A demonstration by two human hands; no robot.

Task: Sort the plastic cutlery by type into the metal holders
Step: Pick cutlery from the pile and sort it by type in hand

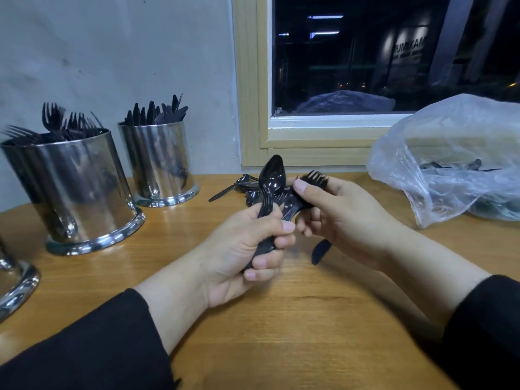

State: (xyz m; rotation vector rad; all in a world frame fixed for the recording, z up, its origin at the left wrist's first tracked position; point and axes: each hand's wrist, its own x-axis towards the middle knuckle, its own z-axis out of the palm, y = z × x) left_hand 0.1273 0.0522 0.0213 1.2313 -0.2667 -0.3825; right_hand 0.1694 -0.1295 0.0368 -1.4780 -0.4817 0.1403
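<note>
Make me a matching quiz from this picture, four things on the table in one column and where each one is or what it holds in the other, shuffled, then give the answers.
Column one:
1. large metal holder
2. smaller metal holder
3. spoons
4. plastic bag

Column two:
A. gripped in the left hand
B. holds knives
C. lies at the right, below the window
D. holds forks

Pairs: 1-D, 2-B, 3-A, 4-C

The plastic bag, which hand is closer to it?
Right. The right hand holds forks just beside the plastic bag; the left hand, gripping spoons, sits farther away.
</note>
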